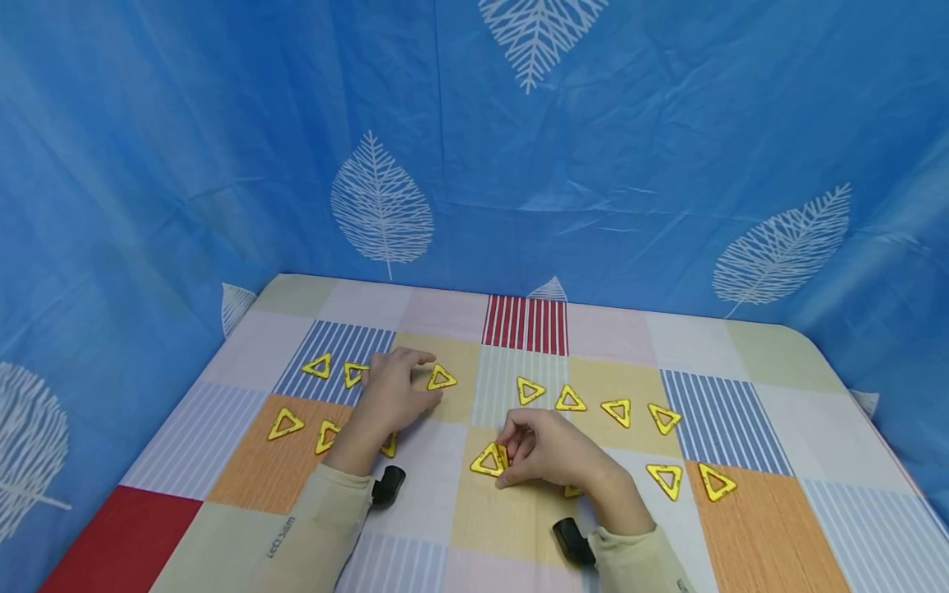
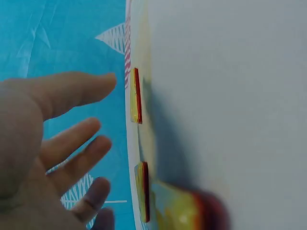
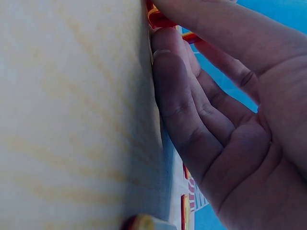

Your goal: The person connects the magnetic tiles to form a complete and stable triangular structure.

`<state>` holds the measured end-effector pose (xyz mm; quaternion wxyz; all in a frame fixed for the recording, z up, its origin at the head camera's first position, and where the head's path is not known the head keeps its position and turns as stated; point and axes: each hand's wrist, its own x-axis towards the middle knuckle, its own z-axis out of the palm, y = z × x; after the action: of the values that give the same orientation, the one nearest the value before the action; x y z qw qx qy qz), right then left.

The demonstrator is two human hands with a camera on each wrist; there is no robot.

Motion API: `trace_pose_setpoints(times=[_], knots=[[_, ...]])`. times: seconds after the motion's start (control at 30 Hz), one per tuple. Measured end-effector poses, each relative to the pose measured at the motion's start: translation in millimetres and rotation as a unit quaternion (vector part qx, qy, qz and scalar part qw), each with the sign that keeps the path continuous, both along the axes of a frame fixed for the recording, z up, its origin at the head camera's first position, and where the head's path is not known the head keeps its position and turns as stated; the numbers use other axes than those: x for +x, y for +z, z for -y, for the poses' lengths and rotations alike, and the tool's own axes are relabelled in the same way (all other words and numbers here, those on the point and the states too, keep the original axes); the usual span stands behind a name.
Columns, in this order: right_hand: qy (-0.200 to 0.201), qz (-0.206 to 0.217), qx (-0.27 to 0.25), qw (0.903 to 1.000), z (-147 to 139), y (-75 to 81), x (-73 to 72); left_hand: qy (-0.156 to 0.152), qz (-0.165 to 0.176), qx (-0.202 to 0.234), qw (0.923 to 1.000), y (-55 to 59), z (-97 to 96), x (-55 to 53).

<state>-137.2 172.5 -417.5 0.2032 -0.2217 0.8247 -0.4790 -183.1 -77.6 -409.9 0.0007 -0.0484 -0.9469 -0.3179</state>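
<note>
My right hand (image 1: 549,449) pinches a yellow triangular tile (image 1: 503,455) between thumb and fingers, low over the table. That tile stands tilted at the right edge of another yellow triangle (image 1: 485,461) lying flat; whether the two touch, I cannot tell. In the right wrist view, red-orange edges (image 3: 160,19) of tile show at the fingertips. My left hand (image 1: 393,387) hovers above the table with thumb and fingers apart, holding nothing. Just right of its fingers lies a yellow triangle (image 1: 441,377), seen edge-on in the left wrist view as a thin tile (image 2: 136,96). The left hand and forearm partly cover other triangles.
More yellow triangles lie in loose rows, several at left around one triangle (image 1: 285,423) and several at right around another (image 1: 616,412). One triangle (image 1: 572,491) is mostly hidden under the right hand. A patchwork cloth (image 1: 296,486) covers the table; a blue curtain (image 1: 630,165) hangs behind.
</note>
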Motion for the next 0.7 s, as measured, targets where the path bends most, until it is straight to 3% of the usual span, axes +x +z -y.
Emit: trace_pose_setpoints(times=[0.2,0.47,0.7], knots=[[-0.003,0.002,-0.001,1.0,-1,-1.0,0.6,-0.058,0.015,-0.068,0.9959,-2.6,-0.4,3.1],[0.002,0.006,-0.014,0.9999,-2,-1.7,-0.1,-0.018,0.022,-0.028,0.9992,-0.4,21.3,-1.4],[0.0,0.006,-0.013,0.9999,-2,-1.7,-0.5,0.007,0.061,0.011,0.9981,-0.2,41.3,-6.0]])
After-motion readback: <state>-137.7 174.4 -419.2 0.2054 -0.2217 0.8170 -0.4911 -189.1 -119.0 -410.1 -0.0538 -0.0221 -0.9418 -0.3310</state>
